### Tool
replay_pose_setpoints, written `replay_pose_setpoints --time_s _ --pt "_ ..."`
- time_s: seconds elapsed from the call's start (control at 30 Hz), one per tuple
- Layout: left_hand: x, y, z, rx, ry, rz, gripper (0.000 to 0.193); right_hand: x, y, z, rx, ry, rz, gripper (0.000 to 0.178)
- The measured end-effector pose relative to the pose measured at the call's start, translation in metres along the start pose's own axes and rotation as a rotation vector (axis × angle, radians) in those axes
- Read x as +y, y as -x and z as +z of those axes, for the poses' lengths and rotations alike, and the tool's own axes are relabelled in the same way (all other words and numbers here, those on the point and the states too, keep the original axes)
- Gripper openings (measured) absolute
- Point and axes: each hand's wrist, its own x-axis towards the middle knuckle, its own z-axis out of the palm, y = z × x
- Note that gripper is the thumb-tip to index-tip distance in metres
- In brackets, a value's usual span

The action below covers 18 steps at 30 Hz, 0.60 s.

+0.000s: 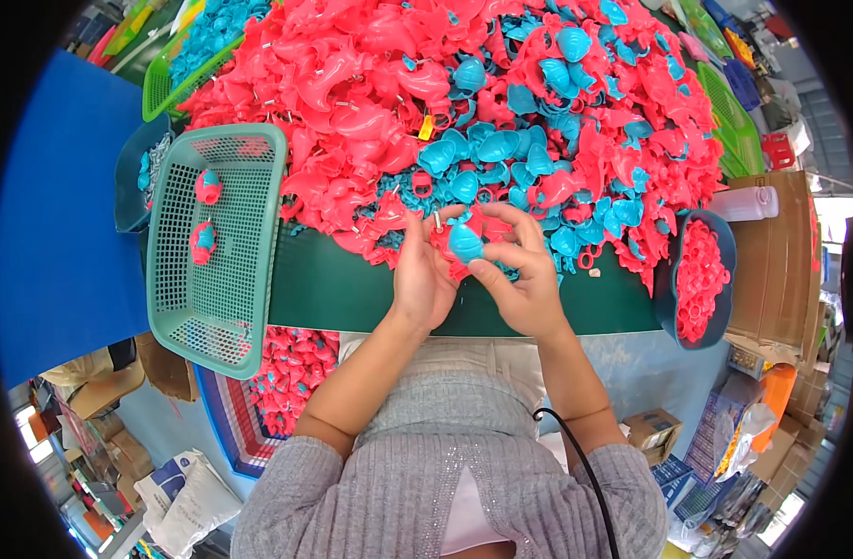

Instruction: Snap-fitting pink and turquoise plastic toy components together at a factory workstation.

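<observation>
Between my two hands, above the near edge of the green table, is a blue plastic shell piece (465, 242) joined with pink plastic. My right hand (524, 275) pinches the blue piece between thumb and fingers. Cupped beside it, my left hand (424, 277) holds the pink part (442, 238) from the left, its fingers curled. A large heap of loose pink plastic parts (352, 130) mixed with blue shell pieces (501, 144) rises just beyond my fingertips. In the green basket (276, 200) on the left lie two pink-and-blue assembled pieces (203, 242).
A dark blue bin (666, 303) of small pink rings stands at the right table edge. Left of the basket, another bin (128, 191) holds small metal bits. Below the table is a crate (223, 419) of pink-and-blue pieces. A cardboard box (771, 270) stands far right.
</observation>
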Motion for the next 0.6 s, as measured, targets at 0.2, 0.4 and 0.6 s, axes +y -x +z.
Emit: replay_pose_setpoints --time_s 0.2,0.4,0.6 --pt "-0.003 0.001 -0.004 -0.001 -0.011 -0.041 0.046 0.003 0.004 0.013 0.018 0.098 -0.049 0.010" --pt "-0.002 0.003 0.003 0.025 0.066 -0.086 0.045 -0.002 0.005 0.010 0.020 0.145 -0.056 0.009" --pt "-0.004 0.007 -0.001 -0.106 0.023 -0.098 0.049 -0.009 0.001 0.000 -0.056 0.127 -0.033 0.009"
